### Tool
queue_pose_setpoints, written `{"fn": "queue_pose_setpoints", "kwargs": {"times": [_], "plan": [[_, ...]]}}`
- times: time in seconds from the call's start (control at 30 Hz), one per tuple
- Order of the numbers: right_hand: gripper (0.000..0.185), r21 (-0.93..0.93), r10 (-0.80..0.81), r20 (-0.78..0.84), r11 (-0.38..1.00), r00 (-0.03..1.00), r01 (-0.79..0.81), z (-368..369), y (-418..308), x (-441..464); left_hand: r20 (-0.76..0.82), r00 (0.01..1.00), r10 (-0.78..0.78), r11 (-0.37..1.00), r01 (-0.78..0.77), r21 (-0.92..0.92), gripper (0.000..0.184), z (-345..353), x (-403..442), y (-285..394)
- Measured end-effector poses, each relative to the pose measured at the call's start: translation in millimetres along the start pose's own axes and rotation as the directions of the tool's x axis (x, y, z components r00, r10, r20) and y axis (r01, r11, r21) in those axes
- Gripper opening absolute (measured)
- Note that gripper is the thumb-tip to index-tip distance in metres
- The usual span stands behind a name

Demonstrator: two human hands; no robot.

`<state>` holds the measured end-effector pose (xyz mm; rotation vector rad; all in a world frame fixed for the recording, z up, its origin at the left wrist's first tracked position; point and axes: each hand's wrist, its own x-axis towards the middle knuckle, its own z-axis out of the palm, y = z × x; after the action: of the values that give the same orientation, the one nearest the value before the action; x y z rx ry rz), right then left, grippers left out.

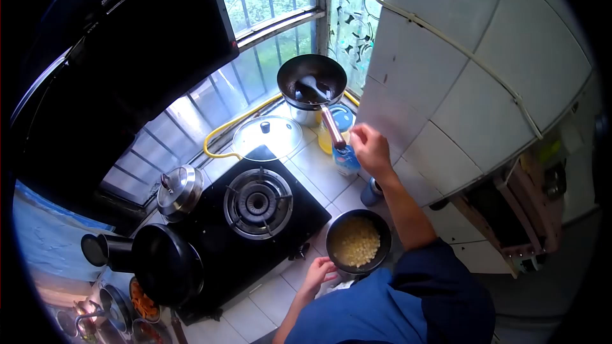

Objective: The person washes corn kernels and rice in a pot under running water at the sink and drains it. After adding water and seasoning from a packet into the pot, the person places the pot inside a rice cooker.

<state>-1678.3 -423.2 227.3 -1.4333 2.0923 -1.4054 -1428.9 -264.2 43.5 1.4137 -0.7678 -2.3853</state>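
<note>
A dark pan [331, 232] sits at the counter's near edge, holding pale yellow cubes [360, 248] in liquid. Beside its lower left rim is my left hand [317, 274], fingers stretched toward the pan; whether they touch it I cannot tell. My right hand [371, 148] is raised right of the wok handle, its fingers closed together; anything in them is too small to make out. Just below and left of it stands a blue-and-white packet [346, 162]. The wok [293, 83] rests on a metal pot, with a grey spatula [313, 86] inside and its handle [333, 129] pointing toward me.
A black gas stove [312, 207] lies to the left, with a black pan [162, 264] on its left burner. Behind it are a glass lid [268, 140], a lidded steel pot [180, 192] and a yellow hose [213, 137]. A dark bottle [371, 192] stands behind the near pan.
</note>
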Motion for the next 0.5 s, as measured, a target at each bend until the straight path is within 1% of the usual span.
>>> {"fn": "queue_pose_setpoints", "kwargs": {"times": [0.03,0.1,0.13,0.17,0.23,0.3,0.33,0.4,0.43,0.5], "plan": [[0.017,-0.231,0.025,-0.007,0.973,1.000,-0.026,-4,19,-13,0.009,1.000,-0.009,1.000,0.009,0.008,0.032,1,-3,-1],[0.018,-0.469,0.089,0.197,0.883,0.976,0.014,-5,61,-29,0.020,1.000,0.000,0.999,-0.001,0.044,0.035,1,-3,-7],[0.018,-0.530,0.199,0.288,0.848,0.937,-0.017,-5,56,-33,0.025,1.000,-0.005,0.999,0.004,0.050,0.034,3,-5,-8],[0.018,-0.530,0.207,0.289,0.847,0.935,-0.024,2,61,-33,0.028,1.000,-0.011,0.998,0.009,0.058,0.034,5,-7,-8],[0.018,-0.565,0.273,0.184,0.815,0.944,-0.126,28,84,-29,0.012,1.000,-0.002,0.997,0.001,0.079,0.029,7,-9,-10],[0.018,-0.526,0.328,0.079,0.816,0.941,-0.240,47,92,-23,0.019,1.000,0.019,0.997,-0.021,0.069,0.026,7,-12,-14],[0.018,-0.528,0.339,0.084,0.813,0.937,-0.246,53,93,-24,0.014,0.999,0.033,0.997,-0.034,0.062,0.023,7,-14,-15],[0.019,-0.495,0.277,0.065,0.843,0.959,-0.211,64,95,-34,0.002,0.999,0.046,0.997,-0.046,0.060,0.020,7,-20,-18],[0.019,-0.496,0.288,0.072,0.841,0.955,-0.216,65,85,-44,-0.004,0.999,0.051,0.997,-0.051,0.059,0.018,7,-25,-18],[0.021,-0.464,0.206,0.106,0.876,0.973,-0.135,65,67,-60,-0.014,0.998,0.057,0.997,-0.056,0.051,0.019,4,-30,-21]]}}
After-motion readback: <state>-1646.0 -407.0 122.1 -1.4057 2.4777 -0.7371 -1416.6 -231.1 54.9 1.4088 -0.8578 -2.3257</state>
